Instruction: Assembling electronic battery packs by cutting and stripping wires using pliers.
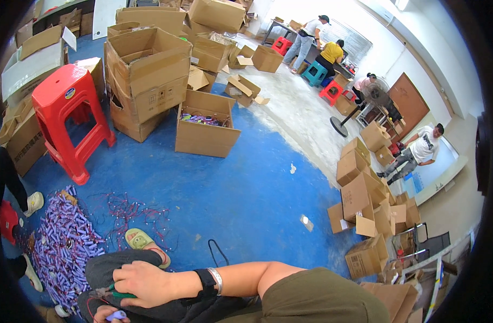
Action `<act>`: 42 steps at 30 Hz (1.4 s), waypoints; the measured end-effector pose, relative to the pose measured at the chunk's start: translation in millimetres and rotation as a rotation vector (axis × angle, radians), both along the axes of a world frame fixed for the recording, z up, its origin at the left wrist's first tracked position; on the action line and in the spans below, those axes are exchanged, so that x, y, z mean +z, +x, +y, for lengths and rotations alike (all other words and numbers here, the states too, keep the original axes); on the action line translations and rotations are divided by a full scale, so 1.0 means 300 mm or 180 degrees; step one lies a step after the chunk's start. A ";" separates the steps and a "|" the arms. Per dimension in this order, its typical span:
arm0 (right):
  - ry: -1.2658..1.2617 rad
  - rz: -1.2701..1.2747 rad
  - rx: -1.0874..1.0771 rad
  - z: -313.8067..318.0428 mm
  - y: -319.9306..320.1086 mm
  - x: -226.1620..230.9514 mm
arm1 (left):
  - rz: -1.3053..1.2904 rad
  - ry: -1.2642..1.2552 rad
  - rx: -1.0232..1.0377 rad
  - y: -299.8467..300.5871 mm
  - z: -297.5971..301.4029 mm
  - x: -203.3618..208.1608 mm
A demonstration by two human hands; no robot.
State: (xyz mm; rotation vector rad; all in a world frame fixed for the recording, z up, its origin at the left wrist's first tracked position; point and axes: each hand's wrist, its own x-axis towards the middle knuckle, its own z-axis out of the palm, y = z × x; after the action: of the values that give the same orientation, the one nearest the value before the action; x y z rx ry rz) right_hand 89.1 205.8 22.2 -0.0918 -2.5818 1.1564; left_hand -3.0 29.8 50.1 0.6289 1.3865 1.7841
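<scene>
My right hand [144, 282] is closed around green-handled pliers [121, 294], above my dark-trousered lap. The metal jaws point left, close to a thin red wire. Low at the frame's bottom edge, my left hand [102, 312] pinches a purple cylindrical battery [116, 316]; part of this hand is cut off. Whether the jaws touch the wire is too small to tell. On the floor to the left lies a large heap of similar purple batteries [66, 250]. Loose red and dark wires [133, 212] are scattered beside it, near my green sandal [138, 238].
A red stool [68, 102] stands beyond the heap. Another person's shoes [34, 203] are at the left. An open carton [206, 137] holds purple items. Stacked cartons [149, 81] stand behind, and more cartons [359, 199] line the right. Several people are farther back near a fan [375, 92].
</scene>
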 end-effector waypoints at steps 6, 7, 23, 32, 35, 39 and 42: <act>0.0566 -0.0772 -0.0023 0.076 0.036 0.002 | -0.0872 0.1131 0.0960 -0.056 -0.027 -0.067; 0.0309 -0.0764 -0.0006 0.079 0.044 0.011 | -0.1009 0.1106 0.0931 -0.067 -0.033 -0.083; -0.3672 -0.0145 0.0277 -0.050 -0.036 0.045 | -0.0255 -0.0167 0.0811 0.029 0.015 -0.087; -0.3888 0.0109 0.0385 -0.059 -0.048 0.039 | 0.0793 -0.0854 0.0538 0.052 0.058 0.022; -0.2019 0.0693 -0.0151 -0.074 -0.052 0.013 | 0.1482 -0.0871 0.0095 0.046 0.056 0.017; -0.1366 0.1020 -0.0469 -0.054 -0.047 0.025 | 0.1049 -0.0759 -0.0257 0.066 0.100 0.065; -0.1433 0.0981 -0.0486 -0.037 -0.054 0.021 | 0.0791 -0.0762 -0.0076 0.098 0.125 0.107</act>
State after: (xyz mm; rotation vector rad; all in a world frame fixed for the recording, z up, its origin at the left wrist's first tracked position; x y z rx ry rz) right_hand 72.8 194.6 28.6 -0.1895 -1.9810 1.5349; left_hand 26.3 67.4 82.1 0.7516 1.7216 1.5283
